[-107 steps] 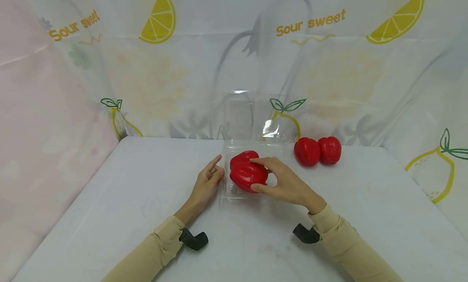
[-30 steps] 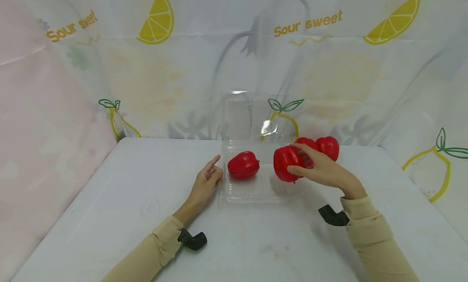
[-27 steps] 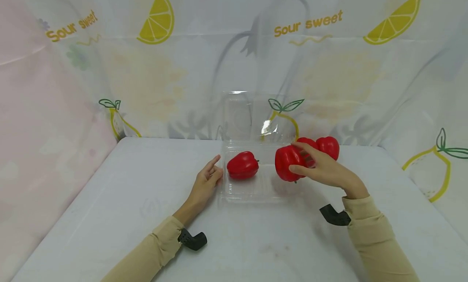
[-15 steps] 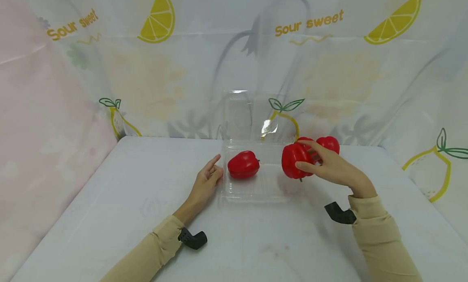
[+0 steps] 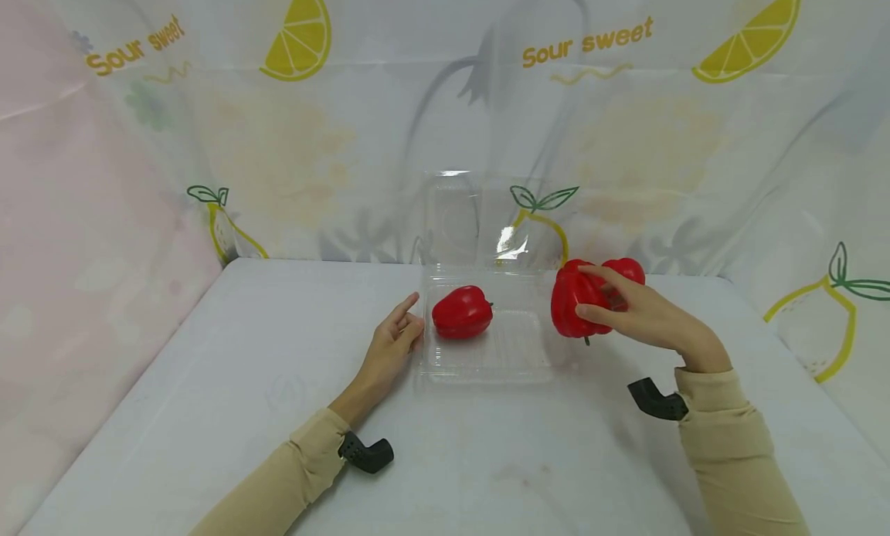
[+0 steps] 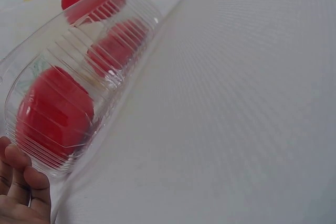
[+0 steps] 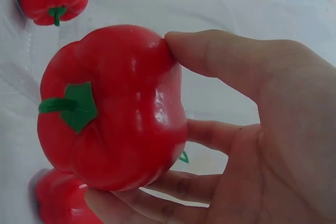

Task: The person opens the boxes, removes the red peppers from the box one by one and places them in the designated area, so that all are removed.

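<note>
Orange, slanting printed lettering [image 5: 130, 52] on the pale, fruit-patterned cloth backdrop [image 5: 389, 119] reads "Sour sweet" at upper left; matching orange words [image 5: 589, 43] repeat right of centre.

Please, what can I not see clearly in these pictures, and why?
Head view: one rear pepper is partly covered by the right hand.
Left wrist view: the left hand is cut off by two edges, so whether it grips the clear box is uncertain.
Right wrist view: the lower pepper is cut by the bottom edge.
</note>
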`<action>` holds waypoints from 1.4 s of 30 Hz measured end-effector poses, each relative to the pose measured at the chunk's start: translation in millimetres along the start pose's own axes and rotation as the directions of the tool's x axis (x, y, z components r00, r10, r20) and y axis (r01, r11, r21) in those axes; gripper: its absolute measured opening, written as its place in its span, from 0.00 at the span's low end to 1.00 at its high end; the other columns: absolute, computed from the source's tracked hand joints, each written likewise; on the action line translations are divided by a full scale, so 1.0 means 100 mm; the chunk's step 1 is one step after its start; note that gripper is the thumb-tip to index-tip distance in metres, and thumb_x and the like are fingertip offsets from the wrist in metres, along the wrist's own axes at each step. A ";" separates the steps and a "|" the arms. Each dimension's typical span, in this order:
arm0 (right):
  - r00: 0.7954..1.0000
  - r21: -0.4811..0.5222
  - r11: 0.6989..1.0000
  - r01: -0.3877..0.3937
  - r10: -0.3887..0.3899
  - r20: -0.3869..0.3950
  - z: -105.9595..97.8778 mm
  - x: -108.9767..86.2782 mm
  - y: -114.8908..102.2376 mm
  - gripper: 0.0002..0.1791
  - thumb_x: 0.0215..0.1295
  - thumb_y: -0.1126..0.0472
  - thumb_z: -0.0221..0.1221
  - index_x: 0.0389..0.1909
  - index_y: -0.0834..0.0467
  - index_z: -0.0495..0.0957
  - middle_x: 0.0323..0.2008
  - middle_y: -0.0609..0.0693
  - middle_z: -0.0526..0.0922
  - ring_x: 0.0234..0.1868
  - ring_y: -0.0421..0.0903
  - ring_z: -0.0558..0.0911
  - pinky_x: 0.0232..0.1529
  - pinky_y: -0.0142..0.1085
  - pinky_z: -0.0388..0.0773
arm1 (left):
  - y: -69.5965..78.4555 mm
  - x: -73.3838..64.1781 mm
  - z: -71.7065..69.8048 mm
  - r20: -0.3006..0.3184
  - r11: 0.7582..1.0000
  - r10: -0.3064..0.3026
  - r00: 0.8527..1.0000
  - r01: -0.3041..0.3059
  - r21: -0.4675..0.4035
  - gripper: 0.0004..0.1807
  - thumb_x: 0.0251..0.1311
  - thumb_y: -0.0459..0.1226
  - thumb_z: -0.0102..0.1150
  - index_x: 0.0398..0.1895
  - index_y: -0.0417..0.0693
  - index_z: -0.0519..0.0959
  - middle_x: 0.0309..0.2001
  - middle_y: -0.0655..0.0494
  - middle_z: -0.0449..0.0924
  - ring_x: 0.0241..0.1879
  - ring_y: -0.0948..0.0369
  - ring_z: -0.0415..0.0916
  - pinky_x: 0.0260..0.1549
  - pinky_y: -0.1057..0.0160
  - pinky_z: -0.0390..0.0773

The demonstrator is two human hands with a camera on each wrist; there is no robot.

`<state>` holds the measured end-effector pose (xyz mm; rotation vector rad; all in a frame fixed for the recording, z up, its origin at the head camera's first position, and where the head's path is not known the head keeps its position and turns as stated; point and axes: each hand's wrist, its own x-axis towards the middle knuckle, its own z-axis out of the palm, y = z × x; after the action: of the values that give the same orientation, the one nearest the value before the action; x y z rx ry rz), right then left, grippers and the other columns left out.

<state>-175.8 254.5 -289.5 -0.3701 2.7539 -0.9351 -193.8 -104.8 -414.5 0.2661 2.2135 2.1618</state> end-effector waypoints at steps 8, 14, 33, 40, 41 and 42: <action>0.999 -0.009 0.999 -0.046 0.046 0.012 -0.07 -0.03 0.08 0.40 0.59 0.39 0.59 0.68 0.48 0.54 0.59 0.61 0.65 0.57 0.62 0.68 0.41 0.45 0.81 | 0.01 0.00 0.00 -0.003 1.000 -0.004 1.000 0.004 -0.002 0.28 0.68 0.34 0.47 0.71 0.49 0.58 0.29 0.60 0.68 0.27 0.67 0.64 0.28 0.73 0.66; 0.997 0.030 0.997 -0.075 0.074 0.035 -0.10 -0.03 0.14 0.40 0.58 0.42 0.61 0.66 0.51 0.54 0.56 0.61 0.68 0.55 0.60 0.70 0.41 0.45 0.81 | 0.00 -0.01 -0.01 -0.007 1.000 -0.013 1.000 0.013 0.005 0.28 0.68 0.35 0.48 0.71 0.51 0.58 0.29 0.59 0.67 0.27 0.67 0.64 0.28 0.73 0.66; 0.971 0.006 0.986 -0.168 0.164 0.175 -0.05 0.03 0.33 0.43 0.59 0.43 0.60 0.67 0.57 0.52 0.53 0.64 0.68 0.47 0.52 0.76 0.42 0.41 0.81 | 0.01 -0.01 0.00 -0.001 1.000 -0.013 1.000 0.013 0.007 0.28 0.68 0.35 0.48 0.71 0.50 0.58 0.30 0.59 0.68 0.28 0.66 0.64 0.29 0.73 0.66; 0.964 0.018 0.984 -0.178 0.171 0.205 -0.02 0.05 0.35 0.43 0.60 0.43 0.60 0.67 0.59 0.52 0.54 0.64 0.68 0.47 0.51 0.76 0.42 0.40 0.81 | 0.02 0.00 0.01 -0.004 1.000 -0.003 1.000 0.003 0.006 0.28 0.68 0.34 0.47 0.71 0.48 0.57 0.29 0.60 0.68 0.27 0.67 0.64 0.28 0.73 0.67; 0.964 0.019 0.983 -0.180 0.173 0.204 -0.02 0.05 0.35 0.43 0.59 0.43 0.60 0.67 0.59 0.52 0.55 0.64 0.68 0.48 0.52 0.76 0.42 0.40 0.81 | 0.02 0.00 0.01 -0.004 1.000 -0.003 1.000 0.003 0.004 0.29 0.68 0.34 0.47 0.71 0.48 0.57 0.29 0.60 0.68 0.27 0.67 0.64 0.28 0.73 0.67; 0.963 0.020 0.983 -0.183 0.175 0.203 -0.01 0.05 0.35 0.43 0.59 0.43 0.60 0.67 0.59 0.52 0.55 0.64 0.68 0.49 0.52 0.75 0.43 0.40 0.81 | 0.02 0.00 0.01 -0.003 1.000 -0.002 1.000 0.002 0.002 0.29 0.68 0.34 0.48 0.71 0.47 0.57 0.29 0.60 0.68 0.27 0.67 0.64 0.28 0.73 0.67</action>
<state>-186.9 280.5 -310.6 -0.1928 2.5332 -0.8532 -193.4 -103.8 -412.7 0.2609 2.2171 2.1602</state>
